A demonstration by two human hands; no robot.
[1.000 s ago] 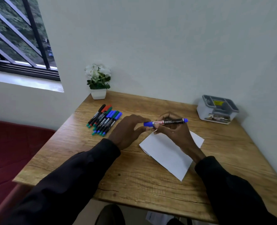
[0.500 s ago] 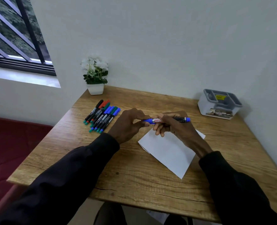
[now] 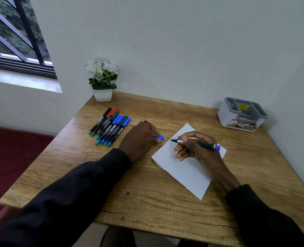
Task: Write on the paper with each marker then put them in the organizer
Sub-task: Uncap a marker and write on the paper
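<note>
Right hand (image 3: 194, 145) grips uncapped marker (image 3: 197, 143); left hand (image 3: 140, 138) pinches cap (image 3: 159, 138).

**Wood, paper and plastic**

I am looking at a matt, grainy brown wooden table (image 3: 147, 202). A smooth white paper sheet (image 3: 186, 172) is lying on it. I am seeing a glossy black plastic marker (image 3: 203, 144) with a silvery metallic collar, and a smooth grey plastic organizer box (image 3: 236, 118).

Blue cap (image 3: 159, 138) mostly hidden in left hand (image 3: 140, 138); organizer (image 3: 241, 113) label unreadable.
</note>
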